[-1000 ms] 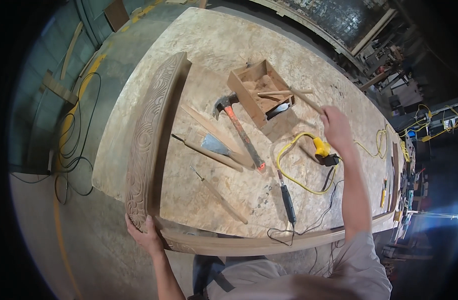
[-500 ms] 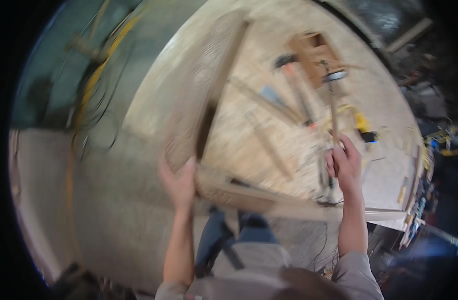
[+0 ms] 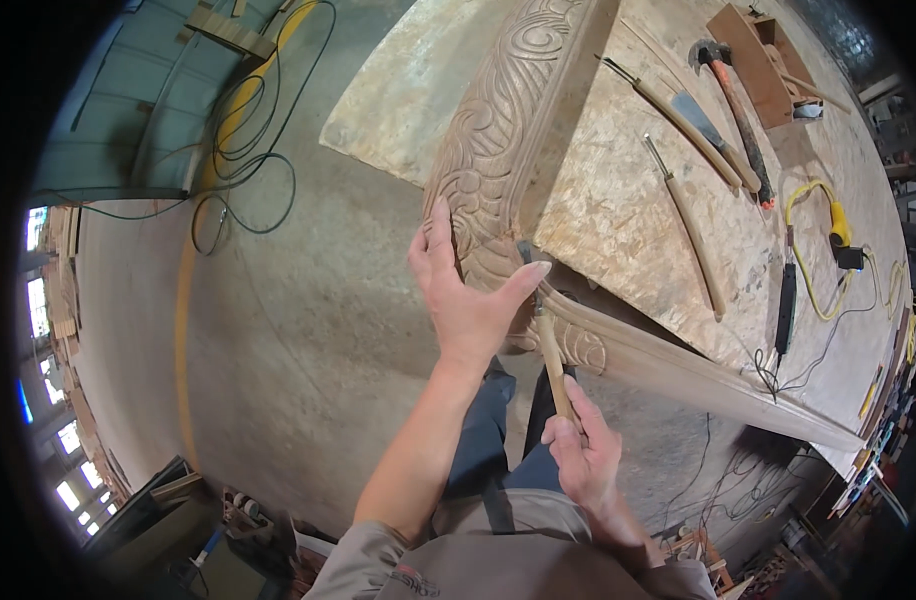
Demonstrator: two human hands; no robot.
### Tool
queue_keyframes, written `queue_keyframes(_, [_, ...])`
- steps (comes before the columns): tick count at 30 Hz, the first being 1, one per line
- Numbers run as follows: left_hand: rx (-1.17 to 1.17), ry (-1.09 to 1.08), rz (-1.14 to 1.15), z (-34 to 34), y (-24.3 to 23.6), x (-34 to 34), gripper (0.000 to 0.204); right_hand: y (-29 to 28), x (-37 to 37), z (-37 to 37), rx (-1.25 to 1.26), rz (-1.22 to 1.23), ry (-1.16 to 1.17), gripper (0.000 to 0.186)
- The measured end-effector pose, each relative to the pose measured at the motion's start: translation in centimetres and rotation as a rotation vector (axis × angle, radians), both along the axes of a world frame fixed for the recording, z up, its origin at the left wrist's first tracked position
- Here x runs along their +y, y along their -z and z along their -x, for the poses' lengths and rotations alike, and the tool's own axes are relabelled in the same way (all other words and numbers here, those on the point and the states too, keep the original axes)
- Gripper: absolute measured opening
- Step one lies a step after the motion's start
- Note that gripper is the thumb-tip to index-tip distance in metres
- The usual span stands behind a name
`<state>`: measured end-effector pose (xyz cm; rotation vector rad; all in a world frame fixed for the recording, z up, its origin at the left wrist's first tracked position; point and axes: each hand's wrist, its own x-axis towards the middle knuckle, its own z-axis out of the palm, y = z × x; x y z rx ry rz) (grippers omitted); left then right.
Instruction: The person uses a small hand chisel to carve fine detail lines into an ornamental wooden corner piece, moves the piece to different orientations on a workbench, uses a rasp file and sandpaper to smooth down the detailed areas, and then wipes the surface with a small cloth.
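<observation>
A carved wooden frame point(image 3: 508, 130) with scrolled relief lies along the table's edge, its two arms meeting at a corner near me. My left hand point(image 3: 468, 300) rests spread on that corner, fingers on the carving. Its thumb stretches across the metal shaft of a carving chisel. My right hand point(image 3: 585, 450) is closed round the rear part of the chisel's long wooden handle point(image 3: 552, 355). The chisel's blade point(image 3: 523, 252) points away from me at the inner corner; its contact with the wood is hard to make out.
On the wooden tabletop point(image 3: 618, 215) lie a slim gouge point(image 3: 690, 240), more wooden-handled tools point(image 3: 678, 120), an orange-handled hammer point(image 3: 743, 120) and a brown wooden box point(image 3: 748, 65). A black corded tool point(image 3: 785, 310) and yellow cable point(image 3: 793, 210) are at right. Cables point(image 3: 258, 150) coil on the floor at left.
My right hand has brought the chisel down and left from above the table to the frame's corner. My left hand stays at that corner. The view has shifted and sharpened.
</observation>
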<state>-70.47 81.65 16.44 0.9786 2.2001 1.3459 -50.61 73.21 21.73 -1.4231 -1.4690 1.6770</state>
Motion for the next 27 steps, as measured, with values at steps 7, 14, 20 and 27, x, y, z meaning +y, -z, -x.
queue_keyframes(7, [0.036,-0.005,0.007,0.2,0.2,0.5,0.101,-0.3,-0.2,1.4,-0.018,-0.064,0.018,0.047])
queue_keyframes(14, [0.119,-0.025,-0.025,0.0,0.4,0.5,0.094,0.1,-1.1,2.6,-0.018,-0.074,0.088,0.045])
queue_keyframes(20, [0.128,-0.018,-0.047,0.1,0.6,0.6,0.092,0.4,-1.7,3.1,-0.013,-0.068,0.129,0.045])
queue_keyframes(27, [0.184,-0.008,-0.085,0.4,1.0,0.8,0.09,0.1,-1.6,4.2,-0.082,-0.191,0.137,0.044])
